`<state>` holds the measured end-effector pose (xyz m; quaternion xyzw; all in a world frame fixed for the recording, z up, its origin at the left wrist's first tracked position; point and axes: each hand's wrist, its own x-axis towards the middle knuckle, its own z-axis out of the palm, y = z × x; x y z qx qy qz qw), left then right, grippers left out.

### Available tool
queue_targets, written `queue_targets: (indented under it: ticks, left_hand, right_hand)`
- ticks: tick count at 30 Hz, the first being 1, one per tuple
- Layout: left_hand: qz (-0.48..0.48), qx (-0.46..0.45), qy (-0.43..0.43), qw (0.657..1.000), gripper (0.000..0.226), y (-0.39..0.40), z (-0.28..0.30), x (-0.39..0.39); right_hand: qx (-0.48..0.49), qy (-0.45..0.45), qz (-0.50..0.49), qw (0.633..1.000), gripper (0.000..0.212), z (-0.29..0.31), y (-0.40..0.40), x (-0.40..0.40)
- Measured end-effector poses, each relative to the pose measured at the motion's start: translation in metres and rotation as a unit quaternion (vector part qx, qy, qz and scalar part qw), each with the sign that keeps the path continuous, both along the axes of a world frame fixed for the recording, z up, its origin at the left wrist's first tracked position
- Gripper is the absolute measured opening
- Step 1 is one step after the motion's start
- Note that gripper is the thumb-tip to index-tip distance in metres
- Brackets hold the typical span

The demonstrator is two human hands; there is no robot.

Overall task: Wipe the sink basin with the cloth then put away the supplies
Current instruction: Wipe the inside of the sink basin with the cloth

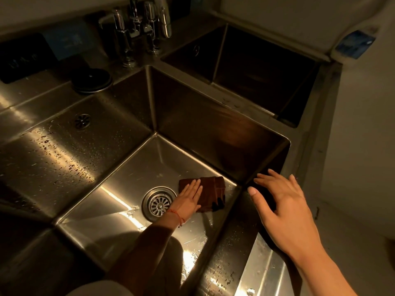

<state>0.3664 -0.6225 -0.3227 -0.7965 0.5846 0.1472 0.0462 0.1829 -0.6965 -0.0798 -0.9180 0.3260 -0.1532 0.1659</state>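
Pressing cloth (213,193), left hand (188,201) flat

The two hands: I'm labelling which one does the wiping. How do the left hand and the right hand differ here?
The left hand reaches down into the steel sink basin, while the right hand stays up at the basin's right rim. The left presses flat on the folded brown cloth beside the round drain; the right holds nothing. The left wrist wears a red string; the right wrist is bare. Both have straight fingers.
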Motion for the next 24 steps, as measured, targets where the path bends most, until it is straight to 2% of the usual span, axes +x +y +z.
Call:
queue_targets:
  ticks: [3,8,13,24]
  left_hand:
    - [0.028,0.028,0.001,0.999,0.071,-0.007,0.000,-0.007]
    - [0.040,0.030,0.010,0.999,0.062,-0.011,-0.003,-0.008]
    - [0.022,0.024,0.009,0.999,0.059,-0.008,-0.005,-0.004]
    - [-0.046,0.021,0.011,0.999,0.070,0.009,-0.005,-0.003]
  right_hand:
    - [0.000,-0.004,0.001,1.000,0.060,0.000,0.000,0.000]
    - [-0.005,-0.014,-0.002,1.000,0.058,-0.001,0.000,0.000]
    - [-0.013,-0.025,-0.016,0.999,0.056,-0.003,0.000,0.002]
    - [-0.018,-0.008,-0.034,0.999,0.057,0.001,0.005,0.002]
